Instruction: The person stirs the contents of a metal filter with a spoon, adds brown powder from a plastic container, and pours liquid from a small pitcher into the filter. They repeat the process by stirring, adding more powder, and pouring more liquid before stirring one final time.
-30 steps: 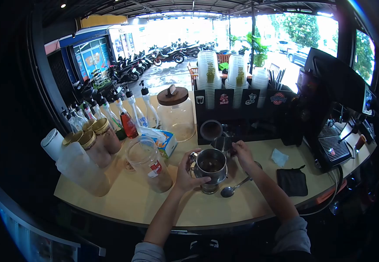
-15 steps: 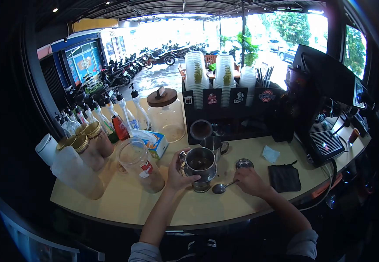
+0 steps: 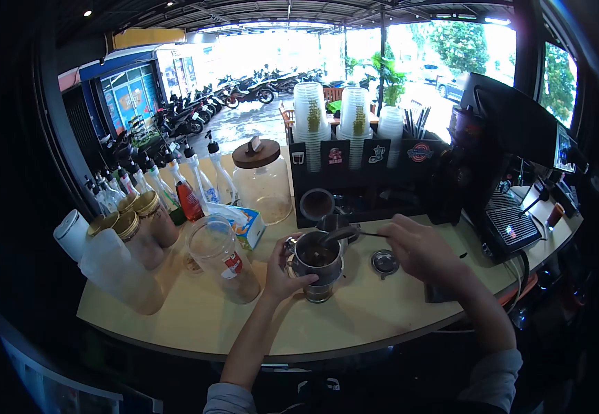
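My left hand (image 3: pixel 287 270) is wrapped round the side of a metal coffee drip filter (image 3: pixel 321 273), which sits upright on a small glass (image 3: pixel 318 294). Dark contents show inside the filter. Held by its handle in my right hand (image 3: pixel 420 252) is a metal spoon (image 3: pixel 341 234); its bowl is at the filter's mouth, tilted down over the contents. A small round metal piece (image 3: pixel 384 263), like a filter lid or press, lies on the counter below my right hand. Just behind the filter stands a metal pitcher (image 3: pixel 334 222), partly hidden.
A clear plastic jar (image 3: pixel 220 262) stands left of the filter, near a tissue box (image 3: pixel 250 230). Pump bottles (image 3: pixel 188 200) line the left edge. A large lidded jar (image 3: pixel 265 188) and a black cup holder (image 3: pixel 368 162) stand behind. A coffee machine (image 3: pixel 506 221) is at right.
My right hand has lifted the spoon off the counter and brought it up and over to the filter's mouth. My left hand stays on the filter.
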